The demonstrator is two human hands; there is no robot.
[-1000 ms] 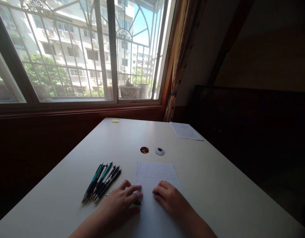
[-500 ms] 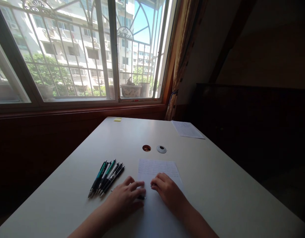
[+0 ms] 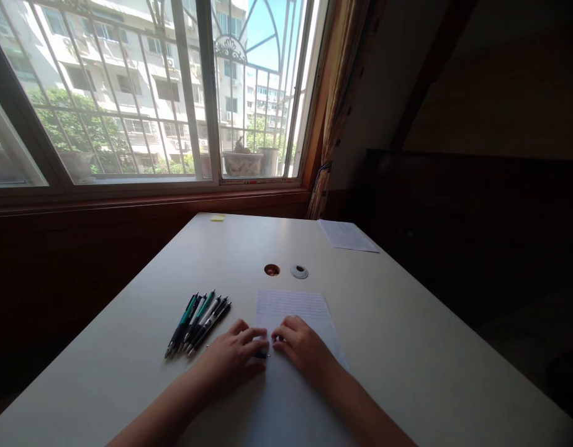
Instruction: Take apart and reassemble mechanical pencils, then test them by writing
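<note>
Two forearms slant inward; the left hand grips a pen; the right hand curls, its hold unclear.

Both hands are over the lined sheet, left hand arched at its left edge, a dark pen poking out beneath the fingers! Just across from it, the right hand sits with fingers bent together, whatever is at the tips too small to read. Off to the left, a cluster of pens lies side by side on the white desk. Farther up, a round hole beside a ring-shaped cover, then a yellow note and another paper near the far edge, window blazing beyond!
</note>
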